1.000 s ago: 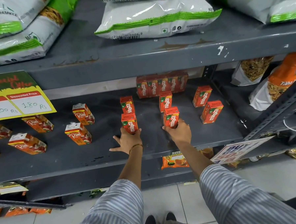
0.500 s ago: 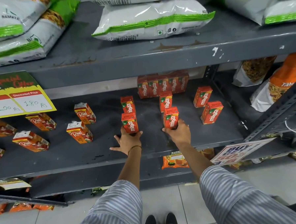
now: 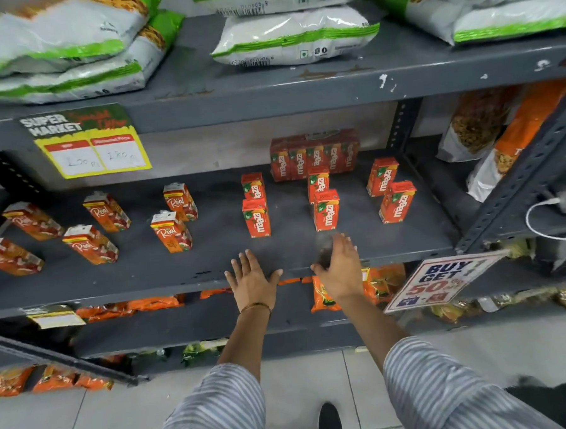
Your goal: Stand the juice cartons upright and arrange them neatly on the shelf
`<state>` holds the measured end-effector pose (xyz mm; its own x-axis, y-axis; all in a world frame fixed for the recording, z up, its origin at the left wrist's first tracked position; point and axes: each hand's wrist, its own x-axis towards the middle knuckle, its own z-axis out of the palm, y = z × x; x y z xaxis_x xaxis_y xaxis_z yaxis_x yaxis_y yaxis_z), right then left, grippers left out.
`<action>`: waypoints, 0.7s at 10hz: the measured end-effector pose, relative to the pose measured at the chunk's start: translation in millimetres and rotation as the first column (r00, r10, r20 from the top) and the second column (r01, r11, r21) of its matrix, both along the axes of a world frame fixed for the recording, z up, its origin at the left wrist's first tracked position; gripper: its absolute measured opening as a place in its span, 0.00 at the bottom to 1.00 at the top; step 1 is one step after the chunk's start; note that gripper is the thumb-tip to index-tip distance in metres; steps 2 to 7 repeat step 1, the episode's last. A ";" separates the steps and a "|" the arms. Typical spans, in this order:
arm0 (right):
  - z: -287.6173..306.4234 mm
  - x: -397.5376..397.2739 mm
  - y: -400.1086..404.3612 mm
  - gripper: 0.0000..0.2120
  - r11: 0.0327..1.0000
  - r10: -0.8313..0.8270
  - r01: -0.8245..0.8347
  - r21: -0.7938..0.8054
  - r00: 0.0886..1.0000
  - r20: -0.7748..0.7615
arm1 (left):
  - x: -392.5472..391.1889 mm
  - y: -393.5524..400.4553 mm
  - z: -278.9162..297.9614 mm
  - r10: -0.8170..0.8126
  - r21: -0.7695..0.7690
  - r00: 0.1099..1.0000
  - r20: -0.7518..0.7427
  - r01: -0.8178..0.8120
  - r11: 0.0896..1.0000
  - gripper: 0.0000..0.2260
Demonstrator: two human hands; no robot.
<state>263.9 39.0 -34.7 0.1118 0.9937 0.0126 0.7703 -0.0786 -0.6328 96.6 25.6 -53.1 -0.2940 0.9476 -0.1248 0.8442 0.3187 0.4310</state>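
Several red Maaza juice cartons stand upright on the grey middle shelf (image 3: 310,257), in three short columns. The nearest two are the left front carton (image 3: 256,217) and the middle front carton (image 3: 326,209). A shrink-wrapped Maaza pack (image 3: 314,155) stands at the back. Further left, several Real juice cartons (image 3: 171,231) stand spread out across the shelf. My left hand (image 3: 251,276) is flat and open at the shelf's front edge, below the left front carton. My right hand (image 3: 340,268) is open and blurred, just in front of the middle front carton, touching nothing.
White and green snack bags (image 3: 293,36) lie on the upper shelf. A yellow price sign (image 3: 91,152) hangs at the left, a "Buy Get" sign (image 3: 439,280) at the lower right. Orange packets fill the lower shelf. A steel upright (image 3: 522,182) and white cable stand at the right.
Both hands have let go of the two front Maaza cartons and drawn back to the shelf's front edge. The view has shifted left and pulled back, showing more Real cartons.
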 end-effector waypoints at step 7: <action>14.7 -12.3 -28.7 0.36 0.992 0.044 -0.058 0.110 0.991 0.126 | -7.9 -27.4 11.4 -0.063 0.133 0.989 -0.131 0.081 0.988 0.35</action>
